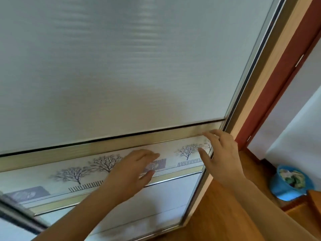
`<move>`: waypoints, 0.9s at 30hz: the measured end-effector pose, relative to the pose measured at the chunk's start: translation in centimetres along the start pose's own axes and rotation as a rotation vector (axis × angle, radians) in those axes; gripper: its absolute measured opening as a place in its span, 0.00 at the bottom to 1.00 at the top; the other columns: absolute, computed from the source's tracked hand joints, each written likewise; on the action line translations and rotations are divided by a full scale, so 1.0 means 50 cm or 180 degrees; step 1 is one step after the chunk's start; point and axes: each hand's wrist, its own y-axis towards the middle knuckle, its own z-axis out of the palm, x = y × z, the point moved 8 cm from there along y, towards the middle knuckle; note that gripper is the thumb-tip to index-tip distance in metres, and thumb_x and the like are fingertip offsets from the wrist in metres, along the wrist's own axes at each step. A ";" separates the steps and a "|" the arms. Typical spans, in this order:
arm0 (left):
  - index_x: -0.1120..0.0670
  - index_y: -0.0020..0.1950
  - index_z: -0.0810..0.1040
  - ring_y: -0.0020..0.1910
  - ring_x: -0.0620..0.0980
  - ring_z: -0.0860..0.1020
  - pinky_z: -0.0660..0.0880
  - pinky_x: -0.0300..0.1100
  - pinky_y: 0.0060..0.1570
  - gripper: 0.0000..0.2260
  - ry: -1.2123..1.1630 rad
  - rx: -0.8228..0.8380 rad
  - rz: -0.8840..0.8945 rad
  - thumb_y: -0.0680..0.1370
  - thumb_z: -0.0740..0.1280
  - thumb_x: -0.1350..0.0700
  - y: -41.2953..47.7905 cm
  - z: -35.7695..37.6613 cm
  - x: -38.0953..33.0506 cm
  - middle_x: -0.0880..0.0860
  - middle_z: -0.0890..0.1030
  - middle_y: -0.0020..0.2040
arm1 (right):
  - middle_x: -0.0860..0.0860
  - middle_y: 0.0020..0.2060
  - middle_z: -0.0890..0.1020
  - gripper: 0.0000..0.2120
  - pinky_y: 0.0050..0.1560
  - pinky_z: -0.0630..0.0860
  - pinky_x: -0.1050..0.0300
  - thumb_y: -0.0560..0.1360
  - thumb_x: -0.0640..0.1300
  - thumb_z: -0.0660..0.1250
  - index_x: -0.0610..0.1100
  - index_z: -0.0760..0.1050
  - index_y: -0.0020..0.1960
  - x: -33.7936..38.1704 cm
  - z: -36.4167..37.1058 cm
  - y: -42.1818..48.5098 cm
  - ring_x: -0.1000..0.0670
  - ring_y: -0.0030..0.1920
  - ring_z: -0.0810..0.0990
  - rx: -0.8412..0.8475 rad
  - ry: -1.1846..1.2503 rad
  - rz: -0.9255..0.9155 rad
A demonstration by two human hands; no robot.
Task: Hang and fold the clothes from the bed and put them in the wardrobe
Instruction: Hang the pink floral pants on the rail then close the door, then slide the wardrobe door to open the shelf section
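We face the wardrobe's sliding door (121,66), which fills most of the view from the upper left to the lower centre and is pulled across to the wardrobe's right-hand side. Its large upper panel is frosted, pale grey-white and faintly ribbed. Below that runs a brushed gold rail (104,145), then a printed band (73,173) of bare trees and short fences, then a second plain white panel (156,197). A slim metal frame (248,73) edges the door on the right.

Both hands are at the band and hold nothing. The left hand (128,173) lies over it with fingers nearly straight and thumb spread below; we cannot tell whether it presses the surface. The right hand (220,153) is at the door's right edge, fingers spread and lightly bent, tips up by the rail.

To the right stand a pale wood post (271,54) and a red-brown jamb (281,80), with a white wall (304,119) beyond them. The floor (225,206) is warm wood. A blue bin (278,188) with crumpled scraps inside sits on it near the wall.
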 end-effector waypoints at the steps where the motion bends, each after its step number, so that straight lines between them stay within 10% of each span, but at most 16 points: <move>1: 0.44 0.73 0.73 0.68 0.45 0.72 0.71 0.42 0.66 0.20 0.0049 0.0105 -0.0342 0.80 0.68 0.49 -0.023 -0.002 0.027 0.43 0.74 0.68 | 0.52 0.66 0.76 0.24 0.63 0.67 0.55 0.79 0.58 0.65 0.53 0.69 0.73 0.014 0.026 -0.011 0.50 0.67 0.72 0.0375 0.0162 0.0035; 7: 0.42 0.73 0.70 0.66 0.46 0.72 0.72 0.46 0.65 0.20 0.0515 0.0511 -0.1644 0.81 0.62 0.41 -0.156 -0.037 0.124 0.43 0.73 0.70 | 0.59 0.68 0.76 0.28 0.67 0.72 0.56 0.77 0.69 0.59 0.61 0.65 0.74 0.128 0.180 -0.075 0.56 0.67 0.74 0.2370 0.0395 -0.0216; 17: 0.37 0.75 0.64 0.62 0.45 0.77 0.75 0.47 0.62 0.25 0.0574 0.0731 -0.3180 0.79 0.60 0.34 -0.415 -0.084 0.231 0.41 0.74 0.68 | 0.54 0.64 0.79 0.30 0.54 0.78 0.55 0.76 0.70 0.62 0.59 0.65 0.73 0.357 0.368 -0.065 0.53 0.56 0.79 0.3224 0.0412 -0.1279; 27: 0.37 0.74 0.66 0.66 0.45 0.75 0.75 0.45 0.62 0.26 0.0360 0.0038 -0.4627 0.77 0.61 0.33 -0.703 -0.086 0.241 0.44 0.76 0.70 | 0.53 0.68 0.76 0.30 0.61 0.75 0.52 0.77 0.68 0.62 0.58 0.64 0.75 0.631 0.488 -0.161 0.50 0.63 0.77 0.4015 0.0580 -0.2450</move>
